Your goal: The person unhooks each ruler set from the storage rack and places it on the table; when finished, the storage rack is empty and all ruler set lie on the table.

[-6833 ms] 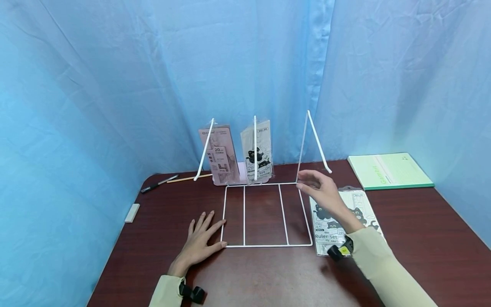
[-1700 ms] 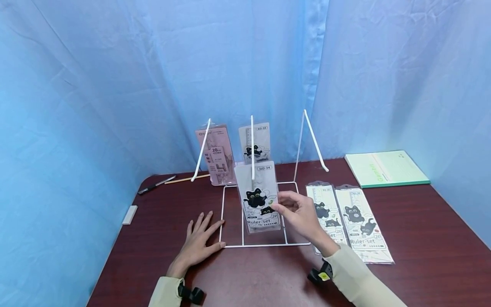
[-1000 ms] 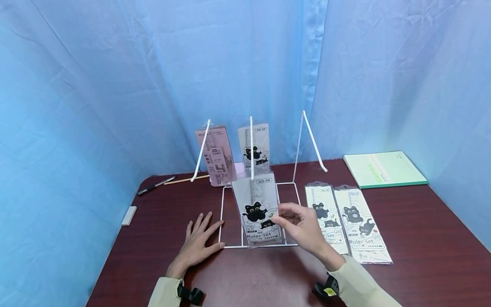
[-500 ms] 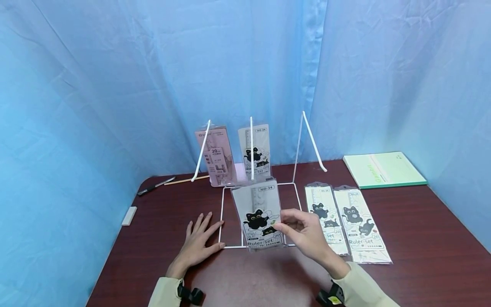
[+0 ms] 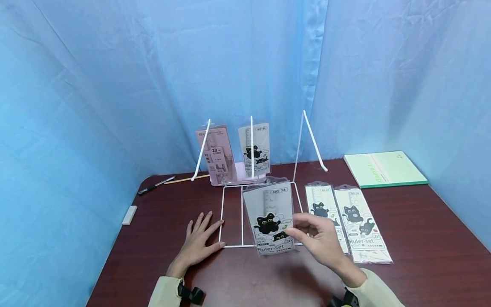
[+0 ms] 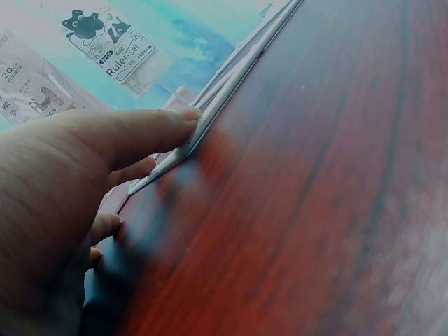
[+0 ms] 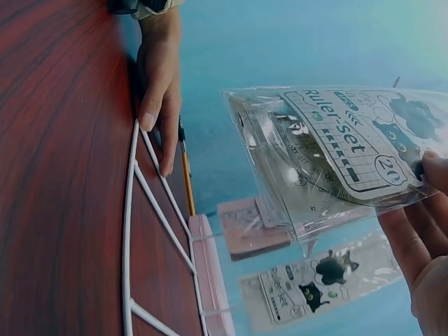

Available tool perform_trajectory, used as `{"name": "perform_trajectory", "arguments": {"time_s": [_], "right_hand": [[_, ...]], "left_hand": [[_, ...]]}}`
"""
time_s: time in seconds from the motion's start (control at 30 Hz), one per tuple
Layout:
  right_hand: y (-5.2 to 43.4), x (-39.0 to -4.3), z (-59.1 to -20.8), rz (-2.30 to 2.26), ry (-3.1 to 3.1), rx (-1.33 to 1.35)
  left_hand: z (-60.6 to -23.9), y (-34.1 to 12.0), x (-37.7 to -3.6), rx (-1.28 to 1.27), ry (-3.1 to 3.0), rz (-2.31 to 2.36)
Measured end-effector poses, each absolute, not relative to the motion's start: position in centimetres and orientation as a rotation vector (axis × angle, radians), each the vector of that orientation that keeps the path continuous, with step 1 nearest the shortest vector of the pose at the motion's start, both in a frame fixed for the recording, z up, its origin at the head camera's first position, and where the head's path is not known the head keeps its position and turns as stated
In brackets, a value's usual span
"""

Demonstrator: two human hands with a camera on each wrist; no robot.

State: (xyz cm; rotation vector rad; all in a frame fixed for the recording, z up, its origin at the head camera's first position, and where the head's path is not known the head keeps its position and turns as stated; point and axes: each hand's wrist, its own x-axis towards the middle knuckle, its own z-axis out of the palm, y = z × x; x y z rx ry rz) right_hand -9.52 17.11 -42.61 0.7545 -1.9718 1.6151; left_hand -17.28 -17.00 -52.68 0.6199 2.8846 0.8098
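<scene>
The right hand (image 5: 321,243) pinches a flat, clear-plastic ruler-set packet (image 5: 270,217); the left hand (image 5: 197,245), fingers spread, touches at left the white wire rack (image 5: 242,215).

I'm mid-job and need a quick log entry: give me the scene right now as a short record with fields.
left hand: on table, touching the rack's near left corner
right hand: pinching a raised Ruler-set pack by its right edge
white wire rack: standing on table
left prong: pink pack
middle prong: hanging Ruler-set pack
right of rack: Ruler-set packs lying flat; count underneath unclear
far right: green pad
far left: pen, white block
</scene>
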Motion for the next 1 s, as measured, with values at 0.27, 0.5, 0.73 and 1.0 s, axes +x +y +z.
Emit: {"name": "perform_trajectory", "arguments": {"time_s": [0.27,0.5,0.73,1.0], "right_hand": [[19.0,-9.1,-43.4,1.688,-1.897,0.701],[20.4,-9.0,-44.0,1.682,-2.026,0.514],[21.9,-9.0,-44.6,1.616,-2.162,0.311],[23.6,-9.2,-45.0,1.61,-2.189,0.143]], "left_hand": [[-52.5,-17.0,-17.3,0.623,2.886,0.813],[-52.5,-17.0,-17.2,0.606,2.892,0.785],[-52.6,-17.0,-17.1,0.601,2.899,0.782],[-52.7,-17.0,-17.2,0.611,2.899,0.793]]}}
